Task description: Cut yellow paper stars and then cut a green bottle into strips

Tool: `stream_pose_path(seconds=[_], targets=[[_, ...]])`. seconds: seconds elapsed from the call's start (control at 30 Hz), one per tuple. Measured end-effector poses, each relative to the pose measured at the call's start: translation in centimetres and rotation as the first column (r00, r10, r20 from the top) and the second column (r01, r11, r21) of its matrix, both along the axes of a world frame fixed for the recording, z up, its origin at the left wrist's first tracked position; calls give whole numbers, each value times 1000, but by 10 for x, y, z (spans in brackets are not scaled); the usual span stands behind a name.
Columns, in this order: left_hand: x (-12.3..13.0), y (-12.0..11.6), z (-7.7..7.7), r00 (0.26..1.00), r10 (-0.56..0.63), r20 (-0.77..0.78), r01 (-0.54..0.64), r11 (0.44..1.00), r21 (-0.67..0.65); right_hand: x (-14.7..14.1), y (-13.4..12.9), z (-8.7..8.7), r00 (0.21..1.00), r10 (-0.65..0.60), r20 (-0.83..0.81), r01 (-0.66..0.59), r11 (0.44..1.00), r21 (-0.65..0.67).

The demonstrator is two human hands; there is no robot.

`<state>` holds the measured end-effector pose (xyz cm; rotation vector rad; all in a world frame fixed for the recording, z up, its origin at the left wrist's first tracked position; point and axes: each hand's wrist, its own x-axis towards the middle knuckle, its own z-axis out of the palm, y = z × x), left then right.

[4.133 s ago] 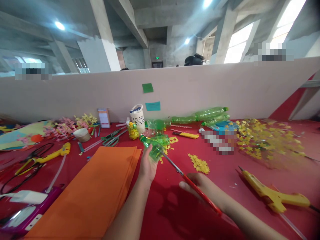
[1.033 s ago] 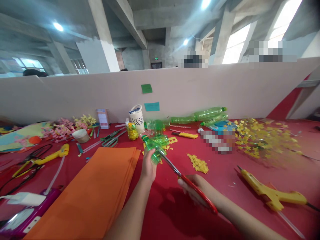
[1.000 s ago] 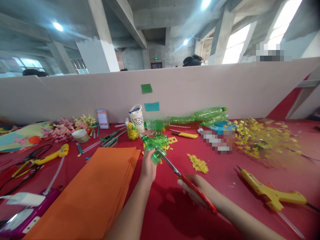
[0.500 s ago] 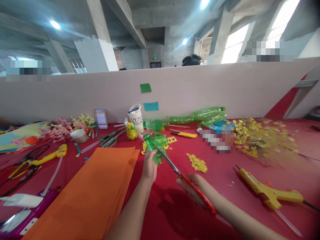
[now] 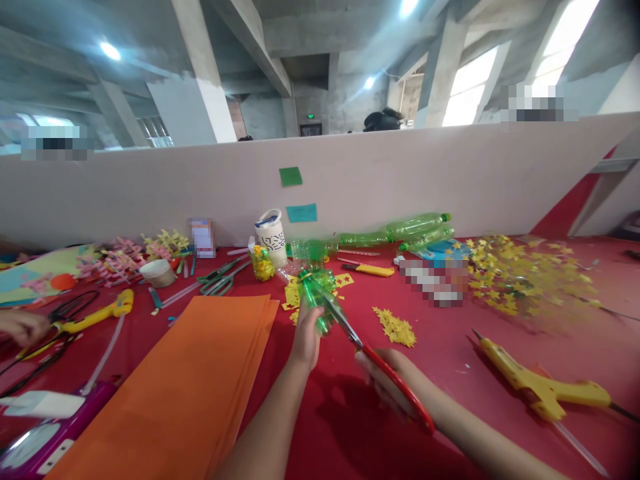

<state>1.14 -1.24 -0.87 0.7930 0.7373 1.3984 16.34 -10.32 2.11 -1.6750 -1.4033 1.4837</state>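
My left hand is closed around a cut piece of green plastic bottle, held above the red tabletop. In my right hand is a pair of scissors with long red handles. Its metal blades point up and left and reach the bottle piece at my left fingers; whether they are biting into the plastic I cannot tell. Yellow sheets with star-shaped cut-outs lie just beyond the bottle piece. To the right rests a pile of small yellow stars.
Orange sheets and a purple power strip lie left. Yellow glue guns sit on both sides. Behind are green bottles, a yellow utility knife, a white cup and green scissors. Another person's hand is far left.
My left hand and the bottle piece have shifted a little to the right, and the piece has turned more upright. Another person's hand has come in at the left edge.
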Motion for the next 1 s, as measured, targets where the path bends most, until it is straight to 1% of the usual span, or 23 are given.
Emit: stream_pose_path(seconds=[0.27, 0.4, 0.5, 0.57, 0.7, 0.83, 1.0], targets=[[-2, 1, 4, 1000, 24, 11, -24, 999, 38, -3, -4, 2, 1000, 5, -13, -5, 1000, -18], [-4, 1, 2, 998, 61, -17, -59, 996, 63, -2, -3, 4, 997, 1, -78, -2, 1000, -9], [-4, 1, -1, 997, 46, -64, -42, 997, 57, -1, -1, 2, 991, 18, -132, -16, 1000, 19], [-3, 0, -1, 997, 44, -70, -40, 997, 61, 0, -1, 0, 989, 17, -145, -12, 999, 31], [-1, 0, 0, 997, 57, -51, -54, 996, 68, -1, -2, 2, 991, 4, -136, 0, 1000, 31], [-1, -1, 1, 998, 54, -40, -51, 997, 65, -2, -2, 7, 997, -15, -76, 14, 1000, -8], [-1, -1, 2, 999, 43, -22, -41, 995, 92, -2, -2, 3, 999, -10, -37, 10, 1000, -3]])
